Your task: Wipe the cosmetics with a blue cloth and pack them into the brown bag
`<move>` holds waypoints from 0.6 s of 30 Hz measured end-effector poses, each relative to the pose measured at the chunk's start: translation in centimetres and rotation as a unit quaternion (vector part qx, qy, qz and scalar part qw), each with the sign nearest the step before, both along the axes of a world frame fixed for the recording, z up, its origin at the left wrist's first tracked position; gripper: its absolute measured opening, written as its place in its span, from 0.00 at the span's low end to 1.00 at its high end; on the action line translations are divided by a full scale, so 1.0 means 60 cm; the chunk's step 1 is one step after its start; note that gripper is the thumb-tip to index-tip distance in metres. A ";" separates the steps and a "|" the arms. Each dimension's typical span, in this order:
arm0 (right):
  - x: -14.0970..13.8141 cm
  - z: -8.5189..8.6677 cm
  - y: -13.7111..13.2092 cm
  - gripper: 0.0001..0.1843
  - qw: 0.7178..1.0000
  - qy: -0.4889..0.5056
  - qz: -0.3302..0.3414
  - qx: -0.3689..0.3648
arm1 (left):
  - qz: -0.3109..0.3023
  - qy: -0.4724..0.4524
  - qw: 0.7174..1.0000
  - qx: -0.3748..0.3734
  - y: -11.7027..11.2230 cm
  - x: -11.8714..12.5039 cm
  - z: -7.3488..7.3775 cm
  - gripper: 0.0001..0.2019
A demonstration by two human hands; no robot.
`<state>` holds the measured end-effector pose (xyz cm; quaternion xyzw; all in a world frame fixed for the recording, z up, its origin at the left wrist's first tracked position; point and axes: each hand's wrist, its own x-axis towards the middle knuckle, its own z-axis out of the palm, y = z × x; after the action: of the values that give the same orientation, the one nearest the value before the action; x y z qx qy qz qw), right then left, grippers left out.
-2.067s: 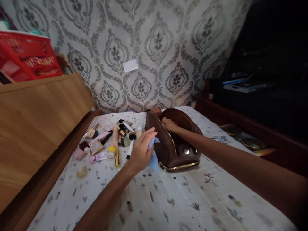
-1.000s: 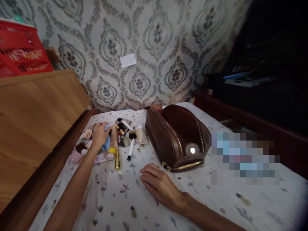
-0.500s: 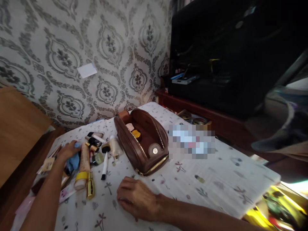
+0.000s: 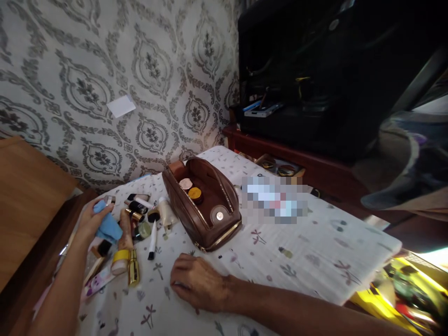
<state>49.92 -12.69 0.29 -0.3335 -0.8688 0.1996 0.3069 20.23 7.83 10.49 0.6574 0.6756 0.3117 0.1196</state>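
Observation:
My left hand (image 4: 91, 219) is closed around a blue cloth (image 4: 107, 227) and a small item I cannot name, just above a pile of cosmetics (image 4: 135, 224) at the left of the bed. My right hand (image 4: 198, 282) rests palm down on the printed sheet (image 4: 297, 252), fingers apart and holding nothing, just in front of an open brown leather pouch (image 4: 205, 205). Inside the pouch lie a pale compact and a small yellow jar (image 4: 194, 192).
A gold tube (image 4: 133, 273), a yellow-banded tube (image 4: 120, 259) and a white pen-like stick (image 4: 152, 240) lie among the cosmetics. A wooden headboard (image 4: 24, 191) stands at left. Dark red furniture (image 4: 301, 158) with a black unit runs along the far right. Yellow clutter (image 4: 402, 289) lies past the bed's right edge.
The camera has swung right. My left hand carried the blue cloth from the pouch to the cosmetics pile and now lifts slightly. My right hand left the pouch and settled flat on the sheet.

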 end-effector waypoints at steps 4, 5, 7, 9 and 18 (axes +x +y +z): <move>-0.001 -0.001 0.000 0.04 1.000 0.013 -0.001 -0.010 | -0.059 -0.080 0.995 -0.010 -0.067 0.066 0.022 0.35; 0.000 -0.002 -0.001 0.04 1.000 0.026 -0.001 -0.015 | -0.086 -0.118 0.989 -0.017 -0.088 0.086 0.029 0.37; 0.003 -0.001 -0.004 0.05 0.997 0.065 -0.010 -0.026 | -0.124 -0.161 0.978 -0.044 -0.132 0.127 0.044 0.39; 0.010 0.007 -0.007 0.10 0.990 0.130 -0.039 -0.048 | -0.160 -0.165 0.972 -0.052 -0.175 0.162 0.055 0.38; 0.029 0.083 -0.011 0.27 0.888 0.405 -0.056 -0.211 | -0.256 -0.051 0.965 -0.002 -0.275 0.229 0.035 0.33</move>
<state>51.68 -13.38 5.27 -0.3288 -0.5862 0.4786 0.5649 34.00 -8.66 12.61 0.7916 0.4779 0.3028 0.2309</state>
